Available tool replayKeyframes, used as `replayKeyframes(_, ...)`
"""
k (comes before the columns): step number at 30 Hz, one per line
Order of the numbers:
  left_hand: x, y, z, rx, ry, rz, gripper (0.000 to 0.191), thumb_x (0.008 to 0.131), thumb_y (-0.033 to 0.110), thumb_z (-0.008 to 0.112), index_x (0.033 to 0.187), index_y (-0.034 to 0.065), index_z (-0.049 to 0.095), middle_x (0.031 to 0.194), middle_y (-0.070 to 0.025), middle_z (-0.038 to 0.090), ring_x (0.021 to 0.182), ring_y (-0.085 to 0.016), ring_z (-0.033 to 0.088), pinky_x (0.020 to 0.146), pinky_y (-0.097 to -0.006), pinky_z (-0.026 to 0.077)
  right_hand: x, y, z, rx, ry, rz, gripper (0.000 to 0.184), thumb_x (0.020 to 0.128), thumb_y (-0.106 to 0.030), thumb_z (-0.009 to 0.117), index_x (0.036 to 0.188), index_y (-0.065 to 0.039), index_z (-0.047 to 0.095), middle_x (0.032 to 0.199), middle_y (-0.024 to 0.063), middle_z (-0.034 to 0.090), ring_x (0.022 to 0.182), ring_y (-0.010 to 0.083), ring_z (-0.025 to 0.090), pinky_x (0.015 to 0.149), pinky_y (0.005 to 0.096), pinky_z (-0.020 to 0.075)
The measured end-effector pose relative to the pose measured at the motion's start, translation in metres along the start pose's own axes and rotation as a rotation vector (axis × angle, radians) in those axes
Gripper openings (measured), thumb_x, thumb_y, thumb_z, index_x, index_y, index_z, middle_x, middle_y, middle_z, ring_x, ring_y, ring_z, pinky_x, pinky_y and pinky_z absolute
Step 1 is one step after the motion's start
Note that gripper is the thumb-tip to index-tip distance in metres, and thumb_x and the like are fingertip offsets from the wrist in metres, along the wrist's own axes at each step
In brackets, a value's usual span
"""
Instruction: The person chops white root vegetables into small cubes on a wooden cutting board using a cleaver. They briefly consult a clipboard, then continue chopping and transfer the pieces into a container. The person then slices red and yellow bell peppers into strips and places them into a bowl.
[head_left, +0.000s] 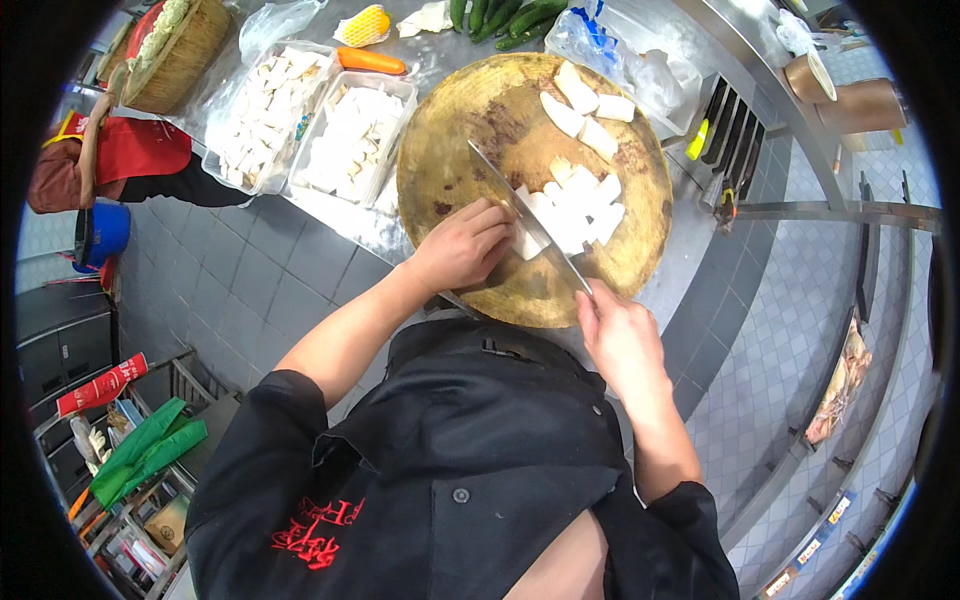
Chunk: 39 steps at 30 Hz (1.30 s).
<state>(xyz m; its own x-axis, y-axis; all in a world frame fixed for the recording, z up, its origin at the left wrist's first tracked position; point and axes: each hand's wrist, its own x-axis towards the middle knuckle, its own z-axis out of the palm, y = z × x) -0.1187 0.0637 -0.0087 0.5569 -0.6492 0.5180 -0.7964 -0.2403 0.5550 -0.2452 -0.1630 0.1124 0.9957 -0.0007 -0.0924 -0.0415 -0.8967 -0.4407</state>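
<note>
A round wooden chopping block stands before me on a metal worktable. My right hand grips the handle of a kitchen knife, whose blade slants across the block, tip pointing away to the left. My left hand has its fingers curled on a white vegetable piece, close beside the blade and partly hiding the piece. To the right of the blade is a heap of cut white chunks. Several longer white pieces lie toward the block's far right edge.
Left of the block stand two clear plastic tubs of cut white pieces. Behind them lie a carrot and cucumbers. A knife rack is at right. Another person, in a red apron, stands at left.
</note>
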Motion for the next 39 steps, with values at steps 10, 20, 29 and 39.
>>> replayKeyframes(10,-0.003,0.001,0.001,0.035,-0.006,-0.004,0.02,0.084,-0.002,0.078,0.102,0.0002,0.071,0.112,-0.0108,0.068,0.106,-0.032,0.066,0.09,-0.0406,0.056,-0.001,0.008,0.015,0.061,-0.004,0.002,0.014,0.104,-0.018,0.068,0.108,-0.004,0.07,0.075,0.0214,0.07,0.072,0.045,0.071,0.063,0.0505,0.0559)
replayKeyframes(20,-0.003,0.002,0.0,0.06,0.008,0.005,0.02,0.081,-0.001,0.08,0.1,-0.0006,0.073,0.114,-0.011,0.069,0.107,-0.032,0.067,0.089,-0.0403,0.058,-0.012,0.007,-0.001,0.093,-0.051,0.066,0.016,0.104,-0.018,0.068,0.106,-0.003,0.07,0.077,0.0222,0.07,0.075,0.0447,0.072,0.064,0.0482,0.0566)
replayKeyframes(29,-0.003,0.004,0.0,0.12,0.017,0.013,0.022,0.08,0.002,0.078,0.101,-0.0013,0.073,0.111,-0.0104,0.067,0.108,-0.03,0.065,0.093,-0.039,0.057,-0.021,0.019,0.009,0.173,-0.059,0.115,0.015,0.104,-0.02,0.067,0.109,-0.006,0.07,0.08,0.0224,0.072,0.074,0.0434,0.073,0.064,0.05,0.0579)
replayKeyframes(39,-0.005,0.003,0.001,0.084,0.033,0.008,0.021,0.082,-0.003,0.079,0.102,-0.0009,0.073,0.112,-0.0127,0.069,0.11,-0.033,0.069,0.089,-0.041,0.058,-0.03,0.011,-0.005,0.15,-0.017,0.078,0.013,0.102,-0.015,0.071,0.108,-0.003,0.072,0.081,0.0216,0.073,0.069,0.0394,0.073,0.063,0.0431,0.0562)
